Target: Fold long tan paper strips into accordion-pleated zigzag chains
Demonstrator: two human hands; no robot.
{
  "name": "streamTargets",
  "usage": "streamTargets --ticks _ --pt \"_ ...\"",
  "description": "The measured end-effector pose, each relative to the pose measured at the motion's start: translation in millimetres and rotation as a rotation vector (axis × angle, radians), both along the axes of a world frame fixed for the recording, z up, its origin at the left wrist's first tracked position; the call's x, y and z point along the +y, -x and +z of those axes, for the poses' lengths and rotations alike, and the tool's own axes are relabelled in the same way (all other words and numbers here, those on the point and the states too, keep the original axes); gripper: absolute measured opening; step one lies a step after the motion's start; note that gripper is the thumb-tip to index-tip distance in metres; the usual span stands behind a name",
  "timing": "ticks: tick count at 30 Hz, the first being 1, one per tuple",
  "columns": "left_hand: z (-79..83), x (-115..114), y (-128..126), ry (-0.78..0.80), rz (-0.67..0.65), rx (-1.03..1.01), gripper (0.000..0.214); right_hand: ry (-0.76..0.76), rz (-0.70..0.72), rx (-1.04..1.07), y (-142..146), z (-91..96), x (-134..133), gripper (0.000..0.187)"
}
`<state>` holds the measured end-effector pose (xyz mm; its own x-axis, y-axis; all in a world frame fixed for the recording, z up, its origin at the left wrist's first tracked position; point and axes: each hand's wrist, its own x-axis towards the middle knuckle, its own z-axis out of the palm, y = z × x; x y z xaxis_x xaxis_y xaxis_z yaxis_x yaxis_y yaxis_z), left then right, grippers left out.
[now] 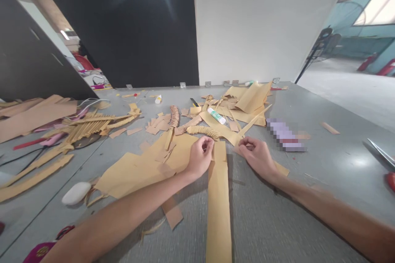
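a long paper strip (pixel 219 205) of brown paper lies flat on the grey worktop (pixel 308 197), running from the near edge of the view straight away to the two hands. the left hand (pixel 200 157) is curled almost shut at the strip's far end, thumb and fingertips pinched on its top left corner. the right hand (pixel 256 154) rests just right of that end, fingers bent inward and closed on the near tip of a thin strip (pixel 254 120) that slants up and away to the right. the two hands are near each other but not touching.

just beyond the left hand lies a pleated paper piece (pixel 202 130), curved like a ridged band, and further back a second pleated piece (pixel 174 116) stands more upright. a glue stick (pixel 216 116) with a green cap lies between them and a pile of paper sheets (pixel 249 96) at the back. under and left of the left forearm spreads a large brown sheet (pixel 135 170), with a small scrap (pixel 173 215) nearer the camera. a white oval object (pixel 75 193) sits at the sheet's left corner. more cut strips (pixel 33 176) lie well off to the left.
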<state>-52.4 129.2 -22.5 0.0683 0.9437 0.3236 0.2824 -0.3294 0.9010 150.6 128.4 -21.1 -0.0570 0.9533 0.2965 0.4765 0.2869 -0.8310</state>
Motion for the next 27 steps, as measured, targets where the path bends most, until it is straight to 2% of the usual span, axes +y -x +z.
streamTargets --ticks 2,6,8,12,19,24,27 --pt "-0.2 0.9 0.3 0.003 -0.02 -0.02 0.023 0.0 0.044 0.002 0.8 2.2 -1.0 0.019" --pt "4.6 -3.1 -1.7 0.02 -0.136 -0.027 0.025 -0.014 0.201 -0.035 6.9 8.1 -4.9 0.029" --pt "7.4 -5.2 -2.4 0.04 -0.19 -0.017 0.026 -0.031 0.233 -0.062 8.8 9.4 -6.2 0.03" --pt "6.5 -3.4 -2.2 0.115 -0.241 -0.074 0.024 -0.069 0.228 -0.114 9.2 8.8 -8.0 0.028" --pt "-1.8 7.7 0.1 0.212 -0.106 -0.24 0.045 -0.111 0.183 -0.125 5.7 7.3 -11.8 0.025" --pt "3.1 4.5 0.9 0.212 -0.255 -0.189 0.041 -0.097 0.18 -0.106 5.4 8.0 -10.4 0.026" --pt "4.6 3.5 1.7 0.211 -0.276 -0.16 0.045 -0.089 0.18 -0.094 6.3 8.2 -10.0 0.027"
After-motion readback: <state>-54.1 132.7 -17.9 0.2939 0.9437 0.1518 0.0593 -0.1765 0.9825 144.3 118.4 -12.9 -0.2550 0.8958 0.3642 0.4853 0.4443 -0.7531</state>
